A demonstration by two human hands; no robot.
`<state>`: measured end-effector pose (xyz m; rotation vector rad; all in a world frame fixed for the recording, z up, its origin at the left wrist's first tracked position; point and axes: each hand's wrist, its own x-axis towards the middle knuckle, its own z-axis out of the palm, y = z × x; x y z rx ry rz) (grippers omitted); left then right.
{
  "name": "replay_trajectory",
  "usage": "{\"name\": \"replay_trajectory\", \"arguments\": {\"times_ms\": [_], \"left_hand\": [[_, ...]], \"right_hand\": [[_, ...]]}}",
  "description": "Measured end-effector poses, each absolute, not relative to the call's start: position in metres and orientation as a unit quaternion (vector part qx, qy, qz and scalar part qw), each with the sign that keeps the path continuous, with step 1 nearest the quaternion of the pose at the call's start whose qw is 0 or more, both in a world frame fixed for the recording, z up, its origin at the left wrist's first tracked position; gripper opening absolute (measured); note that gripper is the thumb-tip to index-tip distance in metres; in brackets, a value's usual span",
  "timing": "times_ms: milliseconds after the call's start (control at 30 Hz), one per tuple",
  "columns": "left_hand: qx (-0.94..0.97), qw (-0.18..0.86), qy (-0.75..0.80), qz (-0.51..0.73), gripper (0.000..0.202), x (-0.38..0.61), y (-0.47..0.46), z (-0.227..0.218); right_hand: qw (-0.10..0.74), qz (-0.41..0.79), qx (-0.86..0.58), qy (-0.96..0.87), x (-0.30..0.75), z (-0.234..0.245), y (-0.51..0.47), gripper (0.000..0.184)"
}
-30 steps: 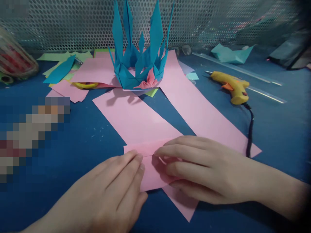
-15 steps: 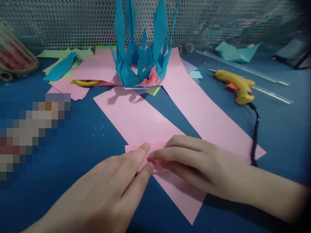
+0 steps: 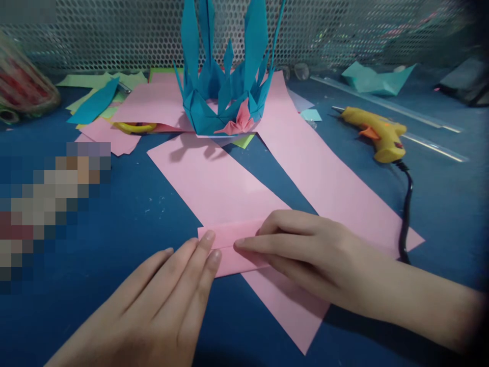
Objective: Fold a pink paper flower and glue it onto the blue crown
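Note:
A small folded pink paper piece (image 3: 233, 244) lies on the near end of a long pink strip (image 3: 214, 183) on the blue table. My left hand (image 3: 164, 300) lies flat with its fingers stretched out, the fingertips pressing the piece's left end. My right hand (image 3: 305, 260) rests flat on the right part of the piece, fingers extended leftward along the fold. Neither hand grips anything.
A blue origami crown (image 3: 225, 86) with a pink flower stands at the back centre. A second long pink strip (image 3: 324, 178) runs to the right. A yellow glue gun (image 3: 378, 135) with a black cord lies at right. Paper scraps and yellow-handled scissors (image 3: 133, 127) lie back left.
The pink piece has been folded narrower and flattened. My left hand slid back and spread flat; my right hand's fingers straightened along the fold. The view shifted slightly.

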<state>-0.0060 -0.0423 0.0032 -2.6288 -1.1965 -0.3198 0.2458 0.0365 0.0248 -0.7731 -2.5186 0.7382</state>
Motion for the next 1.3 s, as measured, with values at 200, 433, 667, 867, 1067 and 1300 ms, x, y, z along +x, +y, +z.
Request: {"name": "replay_trajectory", "arguments": {"times_ms": [200, 433, 667, 867, 1067, 1300], "left_hand": [[-0.908, 0.084, -0.400, -0.092, 0.046, -0.013, -0.038, 0.006], [-0.928, 0.073, -0.354, -0.092, 0.061, -0.025, -0.026, 0.012], [-0.933, 0.070, -0.340, -0.097, 0.059, -0.024, -0.020, 0.016], [-0.938, 0.078, -0.324, -0.091, 0.055, -0.025, -0.017, 0.019], [-0.940, 0.081, -0.320, -0.083, 0.054, -0.025, -0.018, 0.018], [-0.941, 0.067, -0.309, -0.124, 0.052, -0.014, -0.020, 0.018]], "right_hand": [[0.211, 0.260, -0.279, -0.900, 0.245, 0.024, 0.037, 0.026], [0.213, 0.271, -0.283, -0.895, 0.246, 0.024, 0.038, 0.026], [0.212, 0.282, -0.282, -0.893, 0.245, 0.024, 0.038, 0.025], [0.209, 0.285, -0.277, -0.894, 0.244, 0.026, 0.038, 0.026], [0.207, 0.290, -0.282, -0.891, 0.245, 0.024, 0.038, 0.025], [0.204, 0.288, -0.287, -0.890, 0.243, 0.024, 0.038, 0.026]]}}
